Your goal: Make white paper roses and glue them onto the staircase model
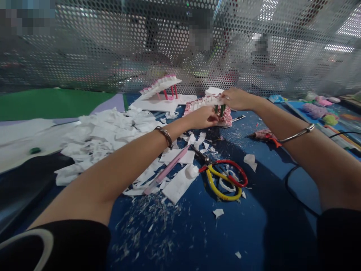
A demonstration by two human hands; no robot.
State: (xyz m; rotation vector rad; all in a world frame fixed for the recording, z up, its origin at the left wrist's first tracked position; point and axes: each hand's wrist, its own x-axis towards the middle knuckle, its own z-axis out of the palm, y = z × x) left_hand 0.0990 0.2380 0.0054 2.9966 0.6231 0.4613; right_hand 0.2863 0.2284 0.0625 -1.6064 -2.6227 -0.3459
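Observation:
Both my arms reach forward over a blue table (pixel 248 233). My left hand (pixel 203 117) is closed, pinching the underside of a white and pink foam model (pixel 200 103) near its green posts (pixel 220 110). My right hand (pixel 236 98) is closed on the right end of the same model's white top strip. A second, similar foam model (pixel 160 87) with red posts stands on a white base behind and to the left.
A big heap of white foam scraps (pixel 101 137) lies left of my left arm. Scissors with red and yellow handles (pixel 225 177) and a pink cutter (pixel 167 170) lie between my arms. A black cable (pixel 293 192) runs under my right arm. A perforated metal screen (pixel 113 49) closes the back.

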